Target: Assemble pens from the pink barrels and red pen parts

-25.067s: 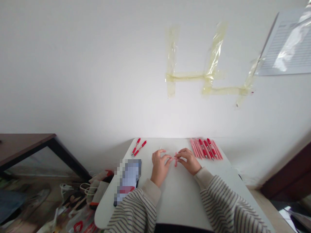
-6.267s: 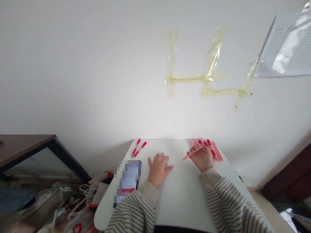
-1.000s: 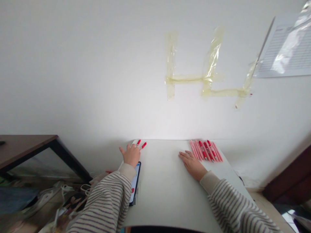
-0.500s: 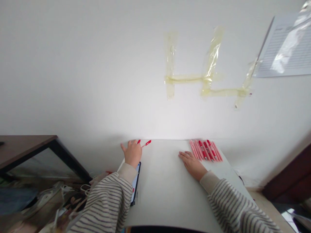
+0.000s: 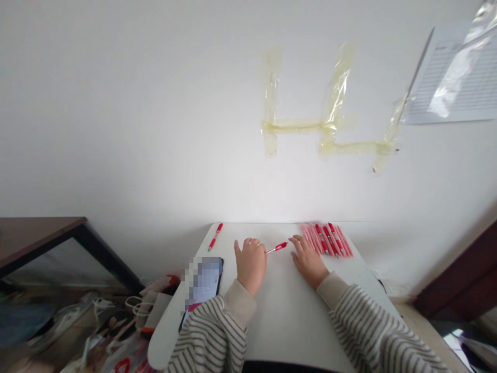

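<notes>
My left hand (image 5: 251,261) is over the middle of the white table, closed on a red pen (image 5: 278,247) whose clip end points right. The rest of that pen is hidden under my fingers. My right hand (image 5: 308,261) rests on the table with its fingers apart, holding nothing, close to the pen's tip end and beside a row of pens (image 5: 328,240). Pale pink and darker red pens lie side by side in that row. Another red pen (image 5: 215,237) lies alone at the table's far left corner.
A phone (image 5: 204,282) lies on the left of the white table (image 5: 279,331), partly under my left sleeve. The wall (image 5: 155,129) stands right behind. To the left are a brown desk (image 5: 39,235) and cluttered bags and cables (image 5: 128,321). Taped paper (image 5: 454,77) hangs upper right.
My left hand has moved right from the far left corner, bringing one red pen along. The other red pen and the phone are now uncovered. My right hand's fingers have lifted and spread slightly.
</notes>
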